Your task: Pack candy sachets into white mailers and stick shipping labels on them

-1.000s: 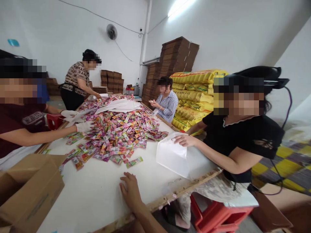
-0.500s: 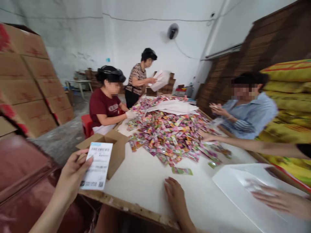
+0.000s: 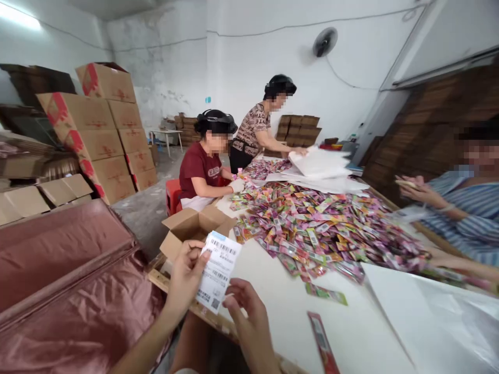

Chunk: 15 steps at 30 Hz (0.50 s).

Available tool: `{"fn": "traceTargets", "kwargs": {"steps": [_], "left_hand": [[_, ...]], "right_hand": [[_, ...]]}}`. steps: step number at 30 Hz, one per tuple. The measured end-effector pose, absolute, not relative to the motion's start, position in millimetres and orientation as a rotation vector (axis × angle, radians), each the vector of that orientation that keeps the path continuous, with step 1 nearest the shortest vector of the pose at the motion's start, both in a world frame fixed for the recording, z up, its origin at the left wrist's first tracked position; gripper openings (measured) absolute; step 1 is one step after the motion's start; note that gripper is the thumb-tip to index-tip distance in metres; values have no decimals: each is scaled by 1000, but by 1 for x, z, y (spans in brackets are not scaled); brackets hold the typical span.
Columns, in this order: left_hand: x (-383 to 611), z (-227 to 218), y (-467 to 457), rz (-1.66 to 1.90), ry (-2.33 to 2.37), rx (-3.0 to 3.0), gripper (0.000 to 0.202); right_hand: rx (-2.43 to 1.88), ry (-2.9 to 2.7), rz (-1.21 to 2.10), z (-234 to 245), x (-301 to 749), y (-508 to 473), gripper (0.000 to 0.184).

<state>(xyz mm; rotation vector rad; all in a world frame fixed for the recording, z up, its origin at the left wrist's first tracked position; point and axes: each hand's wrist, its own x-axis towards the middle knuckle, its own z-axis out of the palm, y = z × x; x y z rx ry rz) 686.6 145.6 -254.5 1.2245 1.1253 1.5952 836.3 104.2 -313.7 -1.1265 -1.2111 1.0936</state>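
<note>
A long white tube light (image 3: 19, 15) is glaring at top L, its core blowing out, while soft, fairly even light is washing the pale plaster wall (image 3: 249, 57). The wrinkled, shiny pinkish-brown sheet (image 3: 66, 249) at lower L is giving off dull highlights. The wide lens is stretching the edges, esp. R, where the tall dark-brown cardboard stack (image 3: 424, 130) is looking dim & blurry. The white printed paper label (image 3: 218, 270) is showing bright, fine print going soft.
</note>
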Motion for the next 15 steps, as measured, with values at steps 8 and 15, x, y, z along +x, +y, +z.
{"fn": "traceTargets", "kwargs": {"steps": [8,15], "left_hand": [[692,-261,124,1336,1008,1101,41],[687,-286,121,1236,1098,985,50]], "right_hand": [[-980,-1026,1217,-302,821,109,47],[-1159,-1016,1148,-308,830,108,53]]}}
